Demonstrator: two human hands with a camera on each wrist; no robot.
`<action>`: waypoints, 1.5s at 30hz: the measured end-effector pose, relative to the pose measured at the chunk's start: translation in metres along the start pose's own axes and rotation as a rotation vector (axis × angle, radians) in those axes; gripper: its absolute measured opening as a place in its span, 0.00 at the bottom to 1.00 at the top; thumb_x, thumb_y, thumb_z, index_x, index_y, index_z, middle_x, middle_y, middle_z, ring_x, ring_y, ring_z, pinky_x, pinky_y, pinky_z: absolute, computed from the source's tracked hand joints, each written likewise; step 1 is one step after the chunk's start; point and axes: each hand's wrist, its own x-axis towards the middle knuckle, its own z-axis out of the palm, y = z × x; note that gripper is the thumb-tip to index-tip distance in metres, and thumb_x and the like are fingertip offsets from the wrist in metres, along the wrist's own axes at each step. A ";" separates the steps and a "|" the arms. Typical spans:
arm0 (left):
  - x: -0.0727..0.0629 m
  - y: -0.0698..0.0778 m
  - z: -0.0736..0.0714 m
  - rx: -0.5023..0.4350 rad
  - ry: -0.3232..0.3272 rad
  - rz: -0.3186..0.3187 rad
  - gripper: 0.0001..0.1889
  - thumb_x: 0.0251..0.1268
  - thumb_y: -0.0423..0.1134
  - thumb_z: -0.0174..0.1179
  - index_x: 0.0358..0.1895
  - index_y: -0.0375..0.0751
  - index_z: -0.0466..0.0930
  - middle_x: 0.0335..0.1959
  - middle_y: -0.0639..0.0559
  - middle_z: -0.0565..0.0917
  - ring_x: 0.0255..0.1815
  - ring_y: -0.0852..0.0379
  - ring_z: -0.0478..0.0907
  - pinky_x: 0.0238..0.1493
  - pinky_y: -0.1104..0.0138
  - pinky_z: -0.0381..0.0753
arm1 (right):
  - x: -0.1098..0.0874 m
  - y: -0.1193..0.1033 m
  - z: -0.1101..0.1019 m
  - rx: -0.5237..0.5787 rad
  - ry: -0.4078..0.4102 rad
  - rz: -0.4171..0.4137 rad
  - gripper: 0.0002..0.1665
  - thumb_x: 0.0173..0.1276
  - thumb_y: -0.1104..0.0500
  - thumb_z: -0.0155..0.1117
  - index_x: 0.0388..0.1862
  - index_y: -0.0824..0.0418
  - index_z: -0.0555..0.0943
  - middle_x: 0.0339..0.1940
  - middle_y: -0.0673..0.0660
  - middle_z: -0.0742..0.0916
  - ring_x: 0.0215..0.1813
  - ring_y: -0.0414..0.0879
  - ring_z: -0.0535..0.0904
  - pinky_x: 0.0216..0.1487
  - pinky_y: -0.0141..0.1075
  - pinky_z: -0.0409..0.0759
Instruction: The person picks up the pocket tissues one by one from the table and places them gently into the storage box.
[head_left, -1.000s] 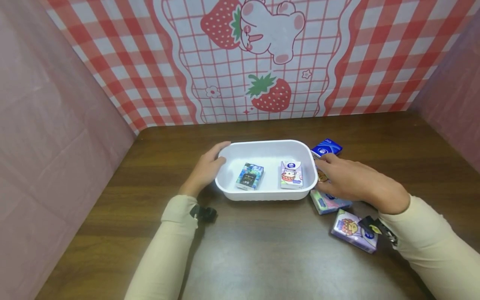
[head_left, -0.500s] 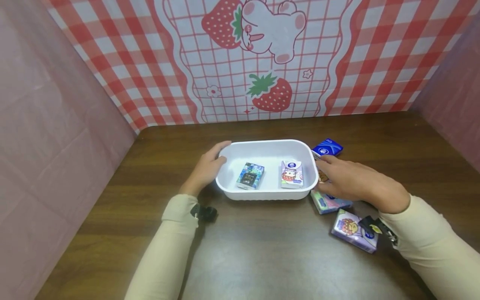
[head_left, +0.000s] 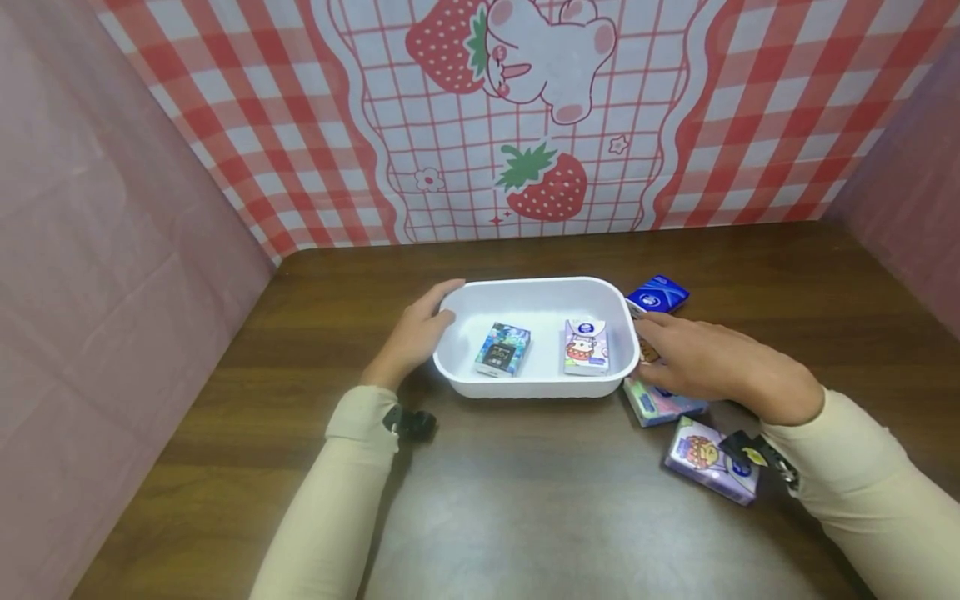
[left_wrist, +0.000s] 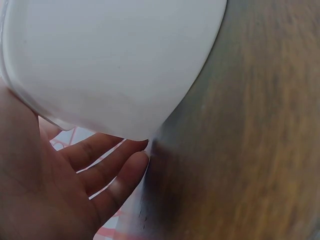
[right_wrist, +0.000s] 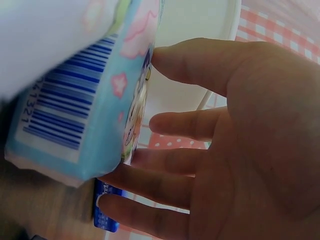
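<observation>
A white plastic basin sits on the table. My left hand holds its left end, thumb at the rim and fingers along the outside wall. My right hand is at the basin's right end, over several tissue packs; the right wrist view shows its fingers spread and fairly straight, beside a light blue pack with a barcode. Partly covered by this hand is a pack with a brown cartoon. In the basin lie a blue-green patterned pack and a lilac cartoon pack.
Right of the basin are a dark blue pack at the back, a green and pink pack, and a purple pack nearer the front. A checked strawberry cloth hangs behind the wooden table.
Both hands stay in place at the basin's ends, and the packs lie as before. Only the head view shifts slightly.
</observation>
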 end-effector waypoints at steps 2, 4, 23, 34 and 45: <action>0.000 0.000 0.001 -0.001 0.002 -0.001 0.26 0.76 0.40 0.49 0.74 0.60 0.67 0.73 0.53 0.69 0.70 0.49 0.67 0.67 0.48 0.68 | 0.000 0.000 0.000 -0.003 -0.003 0.003 0.41 0.69 0.44 0.65 0.75 0.60 0.67 0.73 0.68 0.70 0.68 0.70 0.70 0.59 0.68 0.71; 0.000 0.000 0.001 -0.004 0.002 -0.002 0.26 0.76 0.40 0.49 0.74 0.60 0.67 0.73 0.53 0.70 0.70 0.49 0.68 0.67 0.48 0.69 | 0.000 0.000 0.000 -0.007 -0.006 0.007 0.41 0.69 0.44 0.65 0.75 0.60 0.66 0.73 0.68 0.70 0.68 0.71 0.70 0.58 0.68 0.71; 0.001 0.000 0.000 0.000 0.005 -0.017 0.26 0.76 0.40 0.49 0.74 0.61 0.67 0.73 0.53 0.70 0.70 0.49 0.68 0.67 0.48 0.68 | 0.000 -0.001 0.001 -0.045 0.017 0.006 0.43 0.64 0.38 0.68 0.72 0.57 0.70 0.62 0.66 0.77 0.54 0.65 0.81 0.44 0.60 0.83; 0.000 0.001 0.000 -0.007 0.003 -0.013 0.25 0.77 0.40 0.49 0.74 0.61 0.67 0.73 0.54 0.69 0.71 0.49 0.67 0.67 0.47 0.69 | 0.002 -0.002 -0.001 -0.094 -0.006 0.073 0.54 0.61 0.31 0.67 0.76 0.61 0.66 0.61 0.69 0.76 0.53 0.65 0.81 0.42 0.60 0.83; 0.000 0.000 0.001 0.000 0.008 -0.015 0.26 0.76 0.40 0.49 0.74 0.60 0.67 0.73 0.53 0.69 0.70 0.49 0.68 0.67 0.48 0.69 | 0.004 -0.001 -0.001 -0.106 0.001 0.102 0.55 0.60 0.31 0.67 0.74 0.66 0.67 0.61 0.69 0.78 0.55 0.67 0.79 0.45 0.63 0.81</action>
